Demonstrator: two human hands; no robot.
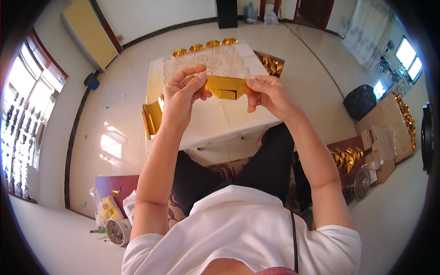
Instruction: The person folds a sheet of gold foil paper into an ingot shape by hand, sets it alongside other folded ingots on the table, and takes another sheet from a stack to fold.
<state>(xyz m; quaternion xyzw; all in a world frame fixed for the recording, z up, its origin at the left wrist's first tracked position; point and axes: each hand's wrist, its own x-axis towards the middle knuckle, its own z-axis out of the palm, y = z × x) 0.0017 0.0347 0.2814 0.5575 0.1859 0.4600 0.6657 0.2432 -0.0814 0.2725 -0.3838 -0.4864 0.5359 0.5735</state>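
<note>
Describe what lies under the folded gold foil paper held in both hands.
Under the folded gold foil paper is the small white-covered table with a lace cloth. The hands and paper cover part of the tabletop.

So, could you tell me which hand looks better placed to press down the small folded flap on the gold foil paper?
Probably the right hand: its fingertips pinch the gold foil paper nearest the flap.

A folded gold sheet (225, 87) is pinched at its ends by the left hand (183, 94) and the right hand (270, 94) and held above a white table (220, 121). Gold pieces (206, 46) are lined along the table's far edge, and flat gold sheets (152, 118) are laid at its left side.
</note>
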